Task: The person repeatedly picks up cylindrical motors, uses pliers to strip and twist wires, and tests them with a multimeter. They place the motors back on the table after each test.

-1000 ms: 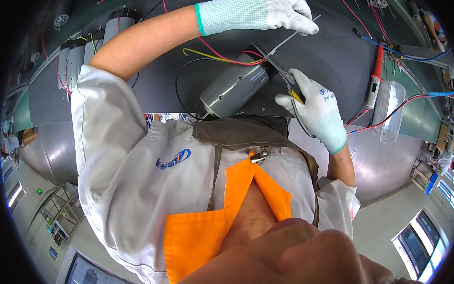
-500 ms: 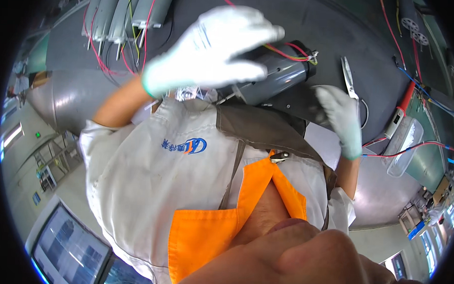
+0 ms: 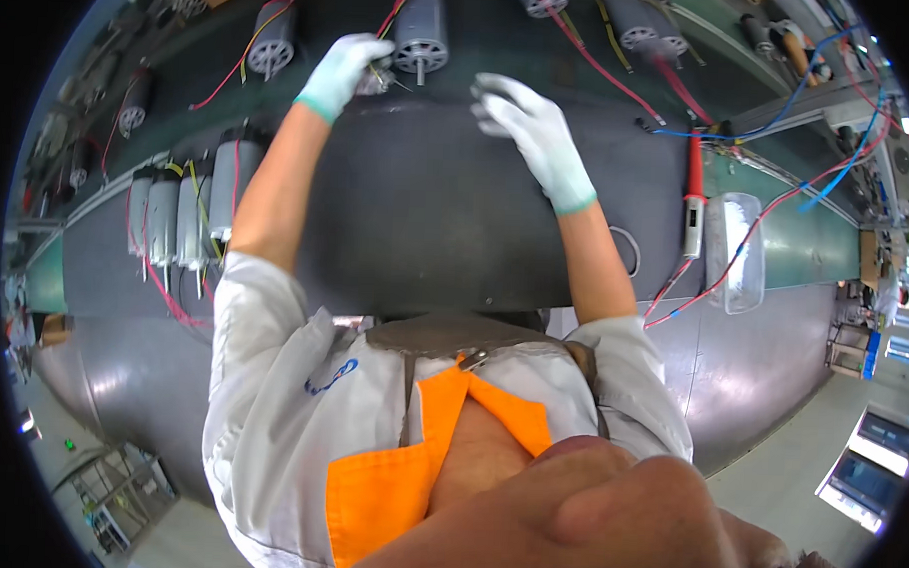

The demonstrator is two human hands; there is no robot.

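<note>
Near the top centre of the frame my left hand (image 3: pixel 344 72) is reaching far out over the dark worktop (image 3: pixel 427 213). Its gloved grip is closed around something small and pale right beside the grey motor (image 3: pixel 420 27), which lies with its shaft pointing toward me and red wires running off its back. I cannot make out what that small piece is. My right hand (image 3: pixel 530 131) hovers a little to the right of the motor, fingers spread and holding nothing, not touching it.

From here I judge the main risk is the reach itself. Both arms are stretched far out, so a clumsy pull could roll the round motor or tug its red wires loose. The small piece could also slip from the glove and get lost on the dark mat.

A red-handled tool (image 3: pixel 694 192) and a clear plastic tray (image 3: pixel 733 252) lie at centre right, near my right elbow. A row of grey motors (image 3: pixel 177 214) stands at the left edge.
</note>
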